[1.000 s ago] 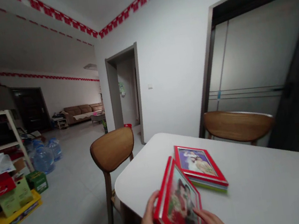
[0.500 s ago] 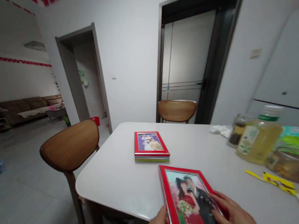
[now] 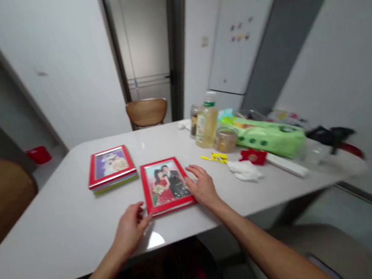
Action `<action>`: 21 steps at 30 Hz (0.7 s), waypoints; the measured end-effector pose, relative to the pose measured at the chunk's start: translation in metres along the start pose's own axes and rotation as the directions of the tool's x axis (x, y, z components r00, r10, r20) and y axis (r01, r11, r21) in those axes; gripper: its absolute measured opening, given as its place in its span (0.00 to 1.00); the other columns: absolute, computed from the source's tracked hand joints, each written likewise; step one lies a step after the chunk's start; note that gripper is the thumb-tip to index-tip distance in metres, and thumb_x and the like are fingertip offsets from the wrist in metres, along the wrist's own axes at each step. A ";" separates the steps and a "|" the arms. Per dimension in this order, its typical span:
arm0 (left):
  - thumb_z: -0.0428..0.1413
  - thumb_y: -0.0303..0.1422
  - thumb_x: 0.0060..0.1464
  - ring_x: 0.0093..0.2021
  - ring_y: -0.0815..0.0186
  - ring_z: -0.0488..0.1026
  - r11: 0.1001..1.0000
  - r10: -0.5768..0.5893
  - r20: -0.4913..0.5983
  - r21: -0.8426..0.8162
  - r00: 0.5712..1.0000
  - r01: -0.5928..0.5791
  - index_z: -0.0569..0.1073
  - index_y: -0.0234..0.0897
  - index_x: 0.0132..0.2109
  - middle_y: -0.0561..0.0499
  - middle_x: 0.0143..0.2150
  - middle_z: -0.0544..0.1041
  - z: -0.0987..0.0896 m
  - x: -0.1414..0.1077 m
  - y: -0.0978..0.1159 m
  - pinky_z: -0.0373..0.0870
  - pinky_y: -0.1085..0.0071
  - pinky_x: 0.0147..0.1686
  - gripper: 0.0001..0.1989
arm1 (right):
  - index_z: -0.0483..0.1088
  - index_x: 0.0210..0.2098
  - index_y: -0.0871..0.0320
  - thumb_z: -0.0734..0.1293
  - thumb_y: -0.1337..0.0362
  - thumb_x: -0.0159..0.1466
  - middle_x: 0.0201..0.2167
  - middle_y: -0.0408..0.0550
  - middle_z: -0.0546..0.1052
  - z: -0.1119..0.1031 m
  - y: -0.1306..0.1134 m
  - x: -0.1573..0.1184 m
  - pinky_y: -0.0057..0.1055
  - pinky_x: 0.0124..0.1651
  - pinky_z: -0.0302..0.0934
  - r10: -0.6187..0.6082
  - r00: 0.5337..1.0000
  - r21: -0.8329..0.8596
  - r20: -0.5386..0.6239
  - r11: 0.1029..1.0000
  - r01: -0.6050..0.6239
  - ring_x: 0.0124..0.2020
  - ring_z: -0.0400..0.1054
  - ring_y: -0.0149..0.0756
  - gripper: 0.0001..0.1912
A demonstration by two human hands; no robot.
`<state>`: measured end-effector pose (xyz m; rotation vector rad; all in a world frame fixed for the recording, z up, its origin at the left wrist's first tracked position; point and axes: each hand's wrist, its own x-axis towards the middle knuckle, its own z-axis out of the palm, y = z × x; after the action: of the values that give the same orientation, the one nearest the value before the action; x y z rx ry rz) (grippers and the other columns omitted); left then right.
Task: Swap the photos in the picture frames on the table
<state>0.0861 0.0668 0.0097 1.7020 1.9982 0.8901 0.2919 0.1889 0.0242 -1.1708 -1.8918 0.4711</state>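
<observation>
A red picture frame (image 3: pixel 147 189) with a photo of a couple lies flat on the white table (image 3: pixel 64 241). At its lower left corner is my left hand (image 3: pixel 131 227), fingers apart and loosely curled, the thumb by the frame's edge. My right hand (image 3: pixel 202 186) rests at the frame's right edge with its fingers spread, some touching it. Neither hand grips anything. To the left, another red frame (image 3: pixel 112 176) with a purple photo sits on top of a stack with a green-edged piece at the bottom.
On the right stand a yellow bottle (image 3: pixel 206 124), a dark jar (image 3: pixel 194 122) and a round clear container (image 3: pixel 226 140). Beside them lie a green packet (image 3: pixel 270 138), crumpled tissue (image 3: pixel 244 170), a red packet (image 3: pixel 254 156) and a white bar (image 3: pixel 287 165). Chairs stand at the far edge (image 3: pixel 147 112) and left (image 3: pixel 2 199).
The couple's frame was held in both hands over the near edge; now it lies on the table beside the stack. Both hands have loosened. The view has turned right and down.
</observation>
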 end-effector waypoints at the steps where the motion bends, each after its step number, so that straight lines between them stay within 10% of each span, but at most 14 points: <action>1: 0.48 0.40 0.47 0.33 0.64 0.68 1.000 0.008 -0.030 0.015 1.000 -0.008 0.64 0.31 0.46 0.46 0.36 0.70 -0.004 -0.002 -0.008 0.66 0.67 0.36 0.21 | 0.66 0.43 0.61 0.58 0.65 0.54 0.43 0.52 0.68 -0.011 0.001 -0.016 0.33 0.46 0.56 0.018 1.000 0.005 -0.021 1.000 -0.017 0.45 0.60 0.36 0.17; 5: 0.49 0.46 0.43 0.33 0.64 0.69 0.997 -0.066 -0.063 0.029 0.996 0.068 0.66 0.36 0.43 0.50 0.36 0.71 -0.021 -0.003 -0.031 0.67 0.68 0.37 0.23 | 0.71 0.31 0.59 0.58 0.69 0.52 0.26 0.45 0.72 -0.035 0.004 -0.107 0.26 0.34 0.59 -0.068 0.985 0.296 0.158 0.955 0.019 0.29 0.65 0.29 0.11; 10: 0.49 0.47 0.42 0.32 0.64 0.70 0.995 -0.071 -0.033 0.072 0.997 0.074 0.67 0.39 0.41 0.52 0.36 0.72 -0.026 -0.006 -0.032 0.68 0.69 0.34 0.21 | 0.71 0.24 0.62 0.58 0.72 0.49 0.19 0.44 0.72 -0.013 0.024 -0.184 0.23 0.22 0.56 0.305 0.814 0.239 0.494 0.853 -0.464 0.19 0.63 0.27 0.10; 21: 0.49 0.44 0.46 0.36 0.63 0.69 0.999 -0.040 -0.089 0.002 0.995 0.040 0.66 0.35 0.40 0.49 0.37 0.71 -0.028 -0.019 -0.036 0.66 0.66 0.40 0.19 | 0.70 0.28 0.60 0.59 0.66 0.54 0.25 0.45 0.72 -0.052 -0.018 -0.083 0.25 0.31 0.59 0.012 0.963 0.305 0.268 0.948 -0.096 0.27 0.65 0.29 0.09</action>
<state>0.0452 0.0391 0.0035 1.6448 2.0848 0.9651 0.3413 0.1024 0.0280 -0.9849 -1.9172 0.9643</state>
